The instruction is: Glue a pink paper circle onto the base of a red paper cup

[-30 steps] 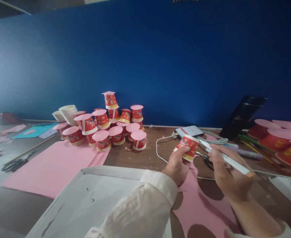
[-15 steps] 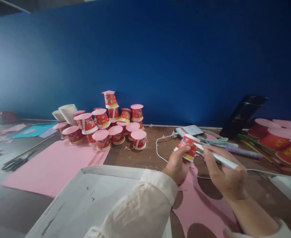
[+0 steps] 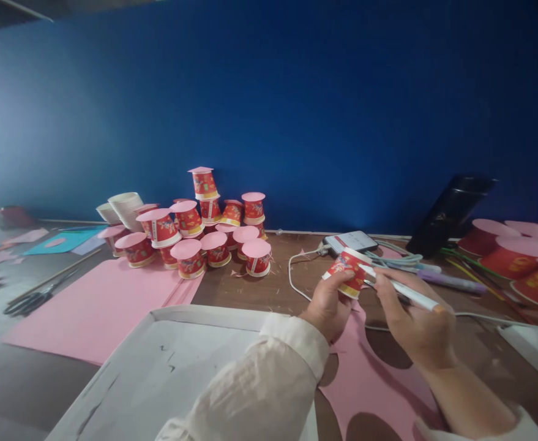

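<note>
My left hand [image 3: 329, 311] is wrapped round a red printed paper cup [image 3: 347, 267], its pale base tilted up. In my right hand [image 3: 418, 324] is a white pen-like stick [image 3: 410, 293] with an orange end, gripped like a pen. Its narrow tip meets or nearly meets the upper right side of the cup; I cannot tell which. A thin metal point also shows below it, close to the cup. Under both hands lies a pink sheet [image 3: 374, 380] with round holes cut out of it.
Left of centre stand several red cups topped with pink discs [image 3: 190, 252]. Nearby are pink sheets [image 3: 108, 306], scissors [image 3: 34, 299], white cups [image 3: 127, 207] and a white tray [image 3: 177, 315]. A phone [image 3: 350, 241] with a cable, a purple pen [image 3: 452, 282] and a black bottle [image 3: 450, 214] lie rightward.
Almost nothing differs. The stick in my right hand has shifted very slightly against the cup, while my left hand keeps its hold.
</note>
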The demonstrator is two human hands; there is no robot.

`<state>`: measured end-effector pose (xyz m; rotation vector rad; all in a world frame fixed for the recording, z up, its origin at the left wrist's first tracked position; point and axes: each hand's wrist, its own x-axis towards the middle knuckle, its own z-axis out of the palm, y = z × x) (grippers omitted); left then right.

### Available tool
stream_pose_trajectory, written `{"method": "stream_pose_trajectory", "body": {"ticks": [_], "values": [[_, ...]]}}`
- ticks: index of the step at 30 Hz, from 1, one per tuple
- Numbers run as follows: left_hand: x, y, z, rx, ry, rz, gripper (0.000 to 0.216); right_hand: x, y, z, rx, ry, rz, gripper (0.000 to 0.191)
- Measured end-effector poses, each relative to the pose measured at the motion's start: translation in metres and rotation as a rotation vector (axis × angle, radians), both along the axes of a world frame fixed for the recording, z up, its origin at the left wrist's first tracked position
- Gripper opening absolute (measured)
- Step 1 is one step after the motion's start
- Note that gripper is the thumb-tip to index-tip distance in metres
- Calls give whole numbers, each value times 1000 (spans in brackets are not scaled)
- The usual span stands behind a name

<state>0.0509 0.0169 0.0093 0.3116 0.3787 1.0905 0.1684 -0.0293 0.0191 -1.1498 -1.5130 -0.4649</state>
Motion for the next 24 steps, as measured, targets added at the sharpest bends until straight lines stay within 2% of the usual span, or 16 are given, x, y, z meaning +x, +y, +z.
{"method": "stream_pose_trajectory", "body": {"ticks": [17, 24], "values": [[1, 1, -3, -24, 11, -12, 35, 0, 0, -1, -3, -9, -53, 13], [1, 2, -2, -51, 7, -11, 28, 3, 1, -5, -10, 1, -44, 13]]}}
